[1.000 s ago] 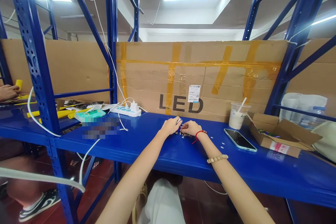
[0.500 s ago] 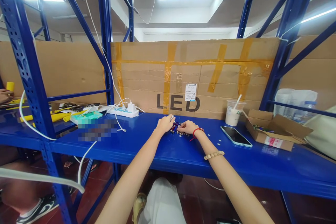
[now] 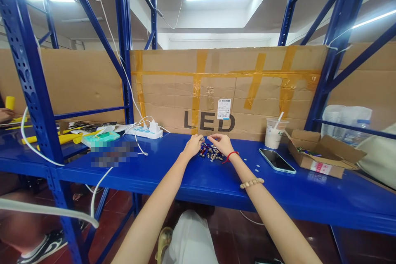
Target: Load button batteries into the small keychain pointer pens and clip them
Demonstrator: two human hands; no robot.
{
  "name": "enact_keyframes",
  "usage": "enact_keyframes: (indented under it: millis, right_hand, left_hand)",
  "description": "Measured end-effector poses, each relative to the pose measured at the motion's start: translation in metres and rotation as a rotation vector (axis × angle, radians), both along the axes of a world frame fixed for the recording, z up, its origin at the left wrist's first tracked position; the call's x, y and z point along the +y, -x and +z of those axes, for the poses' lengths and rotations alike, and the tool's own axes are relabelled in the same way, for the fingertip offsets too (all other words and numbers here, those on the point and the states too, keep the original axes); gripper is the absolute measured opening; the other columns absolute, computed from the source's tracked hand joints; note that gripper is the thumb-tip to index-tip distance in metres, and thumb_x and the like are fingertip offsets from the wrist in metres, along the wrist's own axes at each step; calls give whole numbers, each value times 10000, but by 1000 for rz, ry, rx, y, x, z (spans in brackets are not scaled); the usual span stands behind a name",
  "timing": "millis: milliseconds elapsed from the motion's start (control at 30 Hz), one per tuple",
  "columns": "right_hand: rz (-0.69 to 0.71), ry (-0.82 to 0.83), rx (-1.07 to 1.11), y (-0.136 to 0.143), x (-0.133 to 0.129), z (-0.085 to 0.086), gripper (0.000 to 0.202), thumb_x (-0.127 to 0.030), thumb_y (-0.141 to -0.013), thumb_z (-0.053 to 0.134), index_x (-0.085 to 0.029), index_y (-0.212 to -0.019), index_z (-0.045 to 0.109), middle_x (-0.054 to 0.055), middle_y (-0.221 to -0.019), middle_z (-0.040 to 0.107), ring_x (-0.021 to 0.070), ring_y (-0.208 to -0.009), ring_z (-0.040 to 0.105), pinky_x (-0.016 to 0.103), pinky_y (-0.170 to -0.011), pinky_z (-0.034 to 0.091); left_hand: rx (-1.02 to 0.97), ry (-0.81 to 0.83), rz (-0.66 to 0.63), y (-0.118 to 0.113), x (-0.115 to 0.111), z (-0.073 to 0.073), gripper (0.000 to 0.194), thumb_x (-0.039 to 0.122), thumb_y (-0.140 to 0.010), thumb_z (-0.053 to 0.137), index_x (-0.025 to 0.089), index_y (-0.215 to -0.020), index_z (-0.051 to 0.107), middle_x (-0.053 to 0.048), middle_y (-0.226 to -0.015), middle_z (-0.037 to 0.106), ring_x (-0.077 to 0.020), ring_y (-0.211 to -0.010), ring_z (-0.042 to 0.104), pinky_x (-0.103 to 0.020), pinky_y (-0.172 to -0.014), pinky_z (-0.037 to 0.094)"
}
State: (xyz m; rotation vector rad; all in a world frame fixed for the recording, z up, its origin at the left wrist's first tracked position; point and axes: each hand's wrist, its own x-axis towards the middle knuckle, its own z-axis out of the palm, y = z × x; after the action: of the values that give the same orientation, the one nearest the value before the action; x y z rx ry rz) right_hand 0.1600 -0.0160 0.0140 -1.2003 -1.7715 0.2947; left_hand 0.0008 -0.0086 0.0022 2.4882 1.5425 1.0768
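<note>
A pile of small shiny metallic pieces (image 3: 213,152), some blue and red, some silvery, lies on the blue shelf top (image 3: 198,181). At the pile's left edge is my left hand (image 3: 194,144), its fingers curled closed; anything between the fingertips is too small to name. My right hand (image 3: 221,143) hovers just over the back right of the pile, thumb and forefinger pinched together near the left fingertips. What that pinch holds, if anything, I cannot make out.
To the right are a phone (image 3: 276,161), a drink cup with a straw (image 3: 274,134) and an open cardboard box (image 3: 320,152). A white power strip (image 3: 145,131) sits at the back left. A taped cardboard panel (image 3: 173,90) stands behind the shelf.
My right hand has lifted off the pile and moved back toward my left fingertips, uncovering more of the pieces. My left hand has hardly shifted.
</note>
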Motion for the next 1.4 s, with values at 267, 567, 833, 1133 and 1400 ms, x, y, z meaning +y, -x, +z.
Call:
enact_keyframes:
  millis: [267,567,833,1133,1400]
  right_hand:
    - [131,-3,97,6,-1,-1,257,-360,-742,575,-150,-821,702,72,-826,710,155,-590,628,280,-633,509]
    - [172,18,176,3,6,-4,285,-384,-680,624,-132,-788,700,85,-810,704,177,-678,629,272,-611,503]
    - [57,-182,-112,5,-7,-2,236,-415,-745,579,-219,-813,692,24,-899,667,96,-553,547,234,-549,427]
    - [-30,-268,-255,5,-14,3,200,-366,-787,573,-236,-851,712,7,-910,644,74,-543,513,212,-516,369]
    - [-23,-264,-310,5,-11,0,200,-369,-796,565,-235,-806,712,3,-924,637,77,-555,520,218,-520,368]
  left_hand:
    - [-49,3,-113,-4,9,-2,190,162,-876,358,174,-829,542,-44,-858,596,-150,-808,542,-265,-770,441]
    - [-97,4,-152,-7,4,-1,181,159,-869,376,173,-806,545,-34,-851,612,-142,-804,549,-248,-745,439]
    - [-110,25,-95,-5,3,-1,210,120,-856,345,170,-847,549,-50,-871,614,-160,-825,557,-275,-758,446]
    - [-97,10,-116,-6,-1,0,205,131,-863,346,176,-869,546,-59,-923,626,-164,-865,573,-275,-788,443]
    - [-47,36,-117,-5,-1,-3,205,143,-870,339,174,-906,538,-69,-924,640,-181,-871,596,-269,-755,448]
